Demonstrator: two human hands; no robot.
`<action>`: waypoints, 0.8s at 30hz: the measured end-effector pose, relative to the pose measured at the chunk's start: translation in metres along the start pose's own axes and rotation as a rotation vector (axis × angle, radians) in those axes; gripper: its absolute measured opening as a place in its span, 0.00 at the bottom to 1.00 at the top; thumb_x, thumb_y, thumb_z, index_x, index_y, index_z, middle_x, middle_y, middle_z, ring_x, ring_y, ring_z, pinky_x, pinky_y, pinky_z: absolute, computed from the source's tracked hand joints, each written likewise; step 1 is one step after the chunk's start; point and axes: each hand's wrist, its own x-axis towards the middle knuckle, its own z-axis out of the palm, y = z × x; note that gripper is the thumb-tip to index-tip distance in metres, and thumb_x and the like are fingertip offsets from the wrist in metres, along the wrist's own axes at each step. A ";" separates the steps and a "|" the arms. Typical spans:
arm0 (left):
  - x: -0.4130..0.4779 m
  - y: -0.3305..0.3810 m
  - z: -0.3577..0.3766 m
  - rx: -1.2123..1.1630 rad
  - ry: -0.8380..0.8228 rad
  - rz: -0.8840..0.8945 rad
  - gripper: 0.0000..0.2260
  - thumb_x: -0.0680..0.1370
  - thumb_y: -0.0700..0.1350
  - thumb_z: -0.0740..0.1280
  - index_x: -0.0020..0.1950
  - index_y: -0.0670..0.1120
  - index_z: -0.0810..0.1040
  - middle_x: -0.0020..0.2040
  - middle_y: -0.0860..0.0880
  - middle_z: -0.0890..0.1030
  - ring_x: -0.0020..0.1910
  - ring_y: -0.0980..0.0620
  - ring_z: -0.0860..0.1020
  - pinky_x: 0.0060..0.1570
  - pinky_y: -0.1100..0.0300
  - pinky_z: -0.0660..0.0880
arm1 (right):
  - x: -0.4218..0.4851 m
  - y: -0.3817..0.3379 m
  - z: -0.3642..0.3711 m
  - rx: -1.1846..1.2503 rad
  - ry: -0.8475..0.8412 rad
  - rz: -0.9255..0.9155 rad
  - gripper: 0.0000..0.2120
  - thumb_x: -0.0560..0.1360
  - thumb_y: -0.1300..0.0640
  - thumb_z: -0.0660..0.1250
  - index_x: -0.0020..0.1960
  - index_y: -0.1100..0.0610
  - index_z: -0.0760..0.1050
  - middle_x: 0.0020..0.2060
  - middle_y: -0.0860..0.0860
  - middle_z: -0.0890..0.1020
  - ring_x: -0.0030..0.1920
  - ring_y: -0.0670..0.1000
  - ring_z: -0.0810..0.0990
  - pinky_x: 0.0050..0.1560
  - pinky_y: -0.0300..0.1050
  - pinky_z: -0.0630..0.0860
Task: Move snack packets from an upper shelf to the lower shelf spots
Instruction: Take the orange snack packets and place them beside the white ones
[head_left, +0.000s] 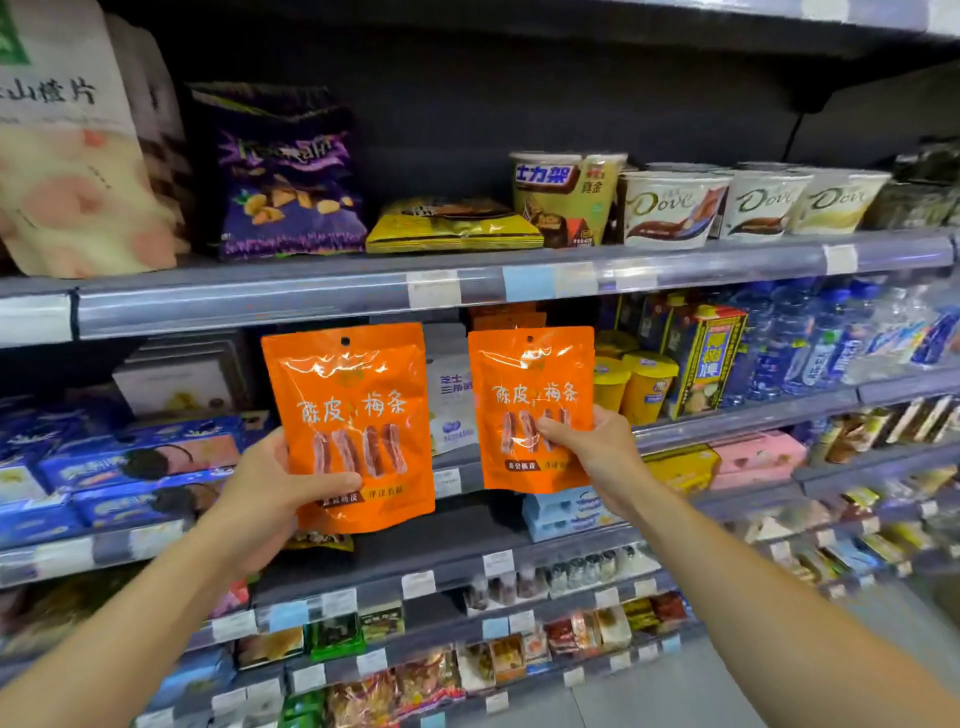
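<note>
I hold two orange snack packets upright in front of the shelving. My left hand (265, 499) grips the bottom left corner of the left orange packet (353, 405), thumb across its front. My right hand (597, 452) grips the right orange packet (530, 384) at its lower right, fingers on the front. Both packets hang in the air just below the upper shelf rail (311, 304), before the second shelf. More orange packets (506, 314) show behind the right one on that second shelf.
The upper shelf carries a purple bag (285, 171), a flat yellow bag (452, 228) and Dove tubs (670, 208). Blue biscuit boxes (104, 467) sit at left, water bottles (810, 338) and yellow cups (634, 384) at right. A dark bare shelf stretch (441, 540) lies below the packets.
</note>
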 end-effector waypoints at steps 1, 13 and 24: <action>0.001 -0.009 0.002 -0.001 0.004 -0.015 0.30 0.59 0.37 0.78 0.60 0.46 0.77 0.51 0.45 0.87 0.47 0.44 0.86 0.34 0.51 0.82 | 0.005 0.007 -0.003 -0.014 0.004 0.011 0.19 0.66 0.56 0.78 0.55 0.55 0.79 0.50 0.54 0.85 0.48 0.54 0.85 0.52 0.58 0.80; 0.088 -0.068 0.047 0.003 0.102 -0.056 0.30 0.58 0.41 0.79 0.59 0.48 0.78 0.52 0.46 0.87 0.49 0.43 0.85 0.43 0.45 0.83 | 0.138 0.059 -0.009 -0.038 0.155 0.055 0.20 0.66 0.62 0.77 0.56 0.56 0.78 0.50 0.55 0.84 0.48 0.55 0.83 0.52 0.58 0.80; 0.134 -0.082 0.062 0.050 0.197 -0.024 0.32 0.56 0.45 0.81 0.59 0.51 0.79 0.53 0.48 0.86 0.51 0.44 0.85 0.48 0.39 0.81 | 0.210 0.105 0.002 0.063 0.168 0.100 0.20 0.67 0.63 0.76 0.56 0.52 0.75 0.49 0.49 0.82 0.50 0.53 0.80 0.45 0.46 0.75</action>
